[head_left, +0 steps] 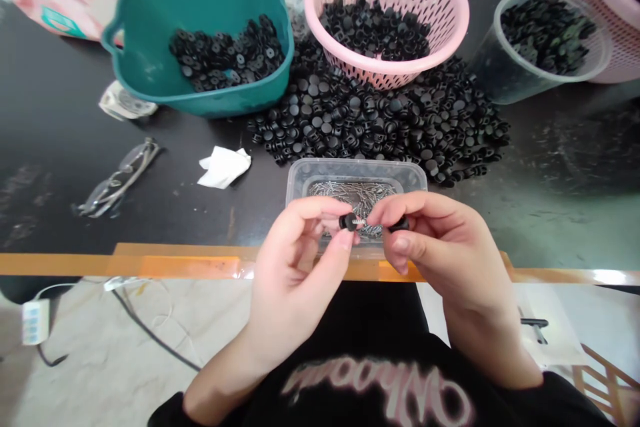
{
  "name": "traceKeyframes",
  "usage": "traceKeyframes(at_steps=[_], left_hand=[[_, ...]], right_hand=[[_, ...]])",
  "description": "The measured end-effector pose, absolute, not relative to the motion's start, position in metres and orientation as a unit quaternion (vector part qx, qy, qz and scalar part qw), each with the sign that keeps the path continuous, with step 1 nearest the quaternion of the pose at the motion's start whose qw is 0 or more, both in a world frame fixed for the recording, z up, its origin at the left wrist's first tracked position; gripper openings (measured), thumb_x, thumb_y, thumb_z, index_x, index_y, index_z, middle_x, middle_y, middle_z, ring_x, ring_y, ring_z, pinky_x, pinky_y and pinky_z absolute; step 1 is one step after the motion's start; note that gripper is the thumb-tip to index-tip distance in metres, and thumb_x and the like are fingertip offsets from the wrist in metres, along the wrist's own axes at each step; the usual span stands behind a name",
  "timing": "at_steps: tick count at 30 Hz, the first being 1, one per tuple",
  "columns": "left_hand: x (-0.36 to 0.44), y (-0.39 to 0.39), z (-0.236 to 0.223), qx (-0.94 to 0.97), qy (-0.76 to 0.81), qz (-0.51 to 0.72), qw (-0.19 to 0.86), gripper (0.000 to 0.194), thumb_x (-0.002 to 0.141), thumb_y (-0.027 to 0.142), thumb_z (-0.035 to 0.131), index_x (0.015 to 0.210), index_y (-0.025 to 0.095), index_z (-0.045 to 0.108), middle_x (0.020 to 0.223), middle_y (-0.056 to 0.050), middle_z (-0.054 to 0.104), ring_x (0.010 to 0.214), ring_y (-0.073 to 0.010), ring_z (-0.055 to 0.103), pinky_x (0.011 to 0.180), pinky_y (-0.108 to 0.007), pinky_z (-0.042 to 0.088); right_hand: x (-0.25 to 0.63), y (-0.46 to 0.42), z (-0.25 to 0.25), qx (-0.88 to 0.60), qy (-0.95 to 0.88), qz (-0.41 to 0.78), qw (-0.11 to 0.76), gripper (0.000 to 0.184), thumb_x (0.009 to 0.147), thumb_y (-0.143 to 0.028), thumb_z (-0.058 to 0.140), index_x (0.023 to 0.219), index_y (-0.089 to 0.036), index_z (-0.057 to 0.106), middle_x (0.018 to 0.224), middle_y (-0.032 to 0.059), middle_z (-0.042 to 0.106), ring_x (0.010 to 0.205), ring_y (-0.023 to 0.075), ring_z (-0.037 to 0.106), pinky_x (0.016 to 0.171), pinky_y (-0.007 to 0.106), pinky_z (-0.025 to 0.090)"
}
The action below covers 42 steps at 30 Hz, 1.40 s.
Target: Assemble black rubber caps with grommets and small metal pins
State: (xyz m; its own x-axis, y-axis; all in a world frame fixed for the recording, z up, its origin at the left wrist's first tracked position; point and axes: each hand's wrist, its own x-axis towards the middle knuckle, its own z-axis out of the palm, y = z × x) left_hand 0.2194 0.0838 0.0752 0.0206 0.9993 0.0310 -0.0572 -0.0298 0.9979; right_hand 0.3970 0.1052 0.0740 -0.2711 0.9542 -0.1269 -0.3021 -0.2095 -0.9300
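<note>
The person sits square to the front edge of the surface (pixel 560 227), forearms raised and hands drawn close together, a pose that seems to keep very small parts near the eyes and steady. The left hand (pixel 300 273) has its grip clamped on a black round stud (pixel 347 221), pinched between thumb and fingertips, while the right hand (pixel 440 247) has its grip clamped on a second black piece (pixel 399 224). A short silver pin (pixel 360 221) shows in the narrow gap between them, above the middle of the front edge. Just under the hands sits a clear plastic box (pixel 415 177) holding a loose tangle of silver pins (pixel 357 200), probably set there so that they lie within the shortest reach. Beyond it, a wide heap of black studs (pixel 380 120) spreads across the surface, almost touching the box. Around the far edge, a teal plastic tub (pixel 150 60) and a pink perforated basket (pixel 370 73) each hold more of the black parts, as does a clear plastic cup (pixel 500 73) towards the right. A second pink basket (pixel 620 33) stands in the far right corner, its contents mostly out of view. Strips of orange tape (pixel 190 267) line the front edge.
</note>
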Motion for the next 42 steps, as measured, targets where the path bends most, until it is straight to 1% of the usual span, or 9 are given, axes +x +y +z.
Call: traceKeyframes(at_steps=[3, 6, 12, 15, 20, 29, 34, 39, 42], left_hand=[[0.219, 0.082, 0.075, 0.522, 0.497, 0.511, 0.469, 0.018, 0.098, 0.013, 0.064, 0.112, 0.024, 0.067, 0.099, -0.001, 0.067, 0.090, -0.0113, 0.065, 0.087, -0.024, 0.059], [0.218, 0.083, 0.077, 0.571, 0.482, 0.501, 0.437, 0.021, 0.098, 0.012, 0.062, 0.115, 0.024, 0.065, 0.101, 0.000, 0.066, 0.091, -0.0111, 0.065, 0.086, -0.025, 0.058], [0.216, 0.088, 0.079, 0.671, 0.436, 0.479, 0.360, 0.028, 0.095, 0.004, 0.061, 0.117, 0.022, 0.063, 0.101, 0.002, 0.065, 0.099, -0.0068, 0.063, 0.093, -0.017, 0.053], [0.217, 0.087, 0.078, 0.679, 0.433, 0.465, 0.368, 0.029, 0.094, 0.004, 0.062, 0.118, 0.021, 0.062, 0.101, 0.001, 0.065, 0.102, -0.0082, 0.063, 0.095, -0.019, 0.053], [0.219, 0.085, 0.077, 0.683, 0.449, 0.454, 0.354, 0.030, 0.094, 0.003, 0.063, 0.119, 0.019, 0.061, 0.102, 0.001, 0.065, 0.100, -0.0074, 0.063, 0.095, -0.018, 0.052], [0.221, 0.087, 0.077, 0.687, 0.462, 0.454, 0.329, 0.024, 0.095, 0.002, 0.060, 0.116, 0.013, 0.063, 0.098, 0.000, 0.064, 0.094, -0.0053, 0.062, 0.090, -0.015, 0.052], [0.223, 0.086, 0.078, 0.694, 0.468, 0.445, 0.318, 0.022, 0.095, 0.002, 0.061, 0.115, 0.012, 0.063, 0.096, 0.001, 0.064, 0.092, -0.0044, 0.062, 0.090, -0.013, 0.051], [0.223, 0.087, 0.079, 0.717, 0.477, 0.426, 0.279, 0.022, 0.095, 0.003, 0.061, 0.114, 0.014, 0.062, 0.099, 0.001, 0.066, 0.094, -0.0058, 0.063, 0.091, -0.015, 0.052], [0.223, 0.087, 0.075, 0.745, 0.479, 0.409, 0.219, 0.020, 0.096, 0.007, 0.064, 0.114, 0.015, 0.062, 0.108, -0.002, 0.069, 0.100, -0.0101, 0.065, 0.097, -0.020, 0.053]], right_hand=[[0.398, 0.106, 0.071, -0.391, -0.435, 0.657, 0.475, 0.017, 0.091, -0.025, 0.078, 0.106, -0.031, 0.080, 0.095, 0.0002, 0.076, 0.071, 0.0115, 0.070, 0.071, 0.027, 0.065], [0.397, 0.105, 0.070, -0.379, -0.436, 0.662, 0.477, 0.023, 0.095, -0.023, 0.073, 0.114, -0.035, 0.078, 0.099, 0.0000, 0.078, 0.084, 0.0151, 0.075, 0.075, 0.030, 0.067], [0.396, 0.100, 0.076, -0.410, -0.458, 0.613, 0.496, 0.034, 0.083, -0.003, 0.080, 0.103, -0.031, 0.080, 0.106, -0.0019, 0.079, 0.098, 0.0137, 0.076, 0.088, 0.026, 0.066], [0.398, 0.100, 0.074, -0.420, -0.495, 0.581, 0.490, 0.036, 0.084, -0.004, 0.079, 0.105, -0.033, 0.081, 0.114, -0.0005, 0.077, 0.106, 0.0165, 0.074, 0.090, 0.030, 0.066], [0.400, 0.102, 0.066, -0.403, -0.497, 0.598, 0.482, 0.036, 0.086, -0.010, 0.080, 0.111, -0.036, 0.080, 0.109, -0.0020, 0.079, 0.097, 0.0135, 0.075, 0.083, 0.025, 0.066], [0.396, 0.102, 0.070, -0.394, -0.452, 0.633, 0.490, 0.033, 0.084, -0.003, 0.081, 0.104, -0.029, 0.080, 0.100, -0.0050, 0.080, 0.091, 0.0065, 0.076, 0.086, 0.013, 0.062], [0.395, 0.101, 0.068, -0.399, -0.443, 0.641, 0.483, 0.032, 0.084, -0.005, 0.081, 0.104, -0.030, 0.081, 0.099, -0.0059, 0.080, 0.089, 0.0056, 0.076, 0.086, 0.011, 0.062], [0.395, 0.101, 0.071, -0.407, -0.425, 0.652, 0.479, 0.031, 0.085, -0.004, 0.081, 0.102, -0.030, 0.082, 0.095, -0.0079, 0.081, 0.087, 0.0034, 0.076, 0.083, 0.006, 0.060], [0.396, 0.102, 0.073, -0.388, -0.416, 0.674, 0.471, 0.030, 0.088, -0.006, 0.078, 0.107, -0.030, 0.081, 0.103, -0.0065, 0.081, 0.095, 0.0043, 0.077, 0.089, 0.007, 0.059]])
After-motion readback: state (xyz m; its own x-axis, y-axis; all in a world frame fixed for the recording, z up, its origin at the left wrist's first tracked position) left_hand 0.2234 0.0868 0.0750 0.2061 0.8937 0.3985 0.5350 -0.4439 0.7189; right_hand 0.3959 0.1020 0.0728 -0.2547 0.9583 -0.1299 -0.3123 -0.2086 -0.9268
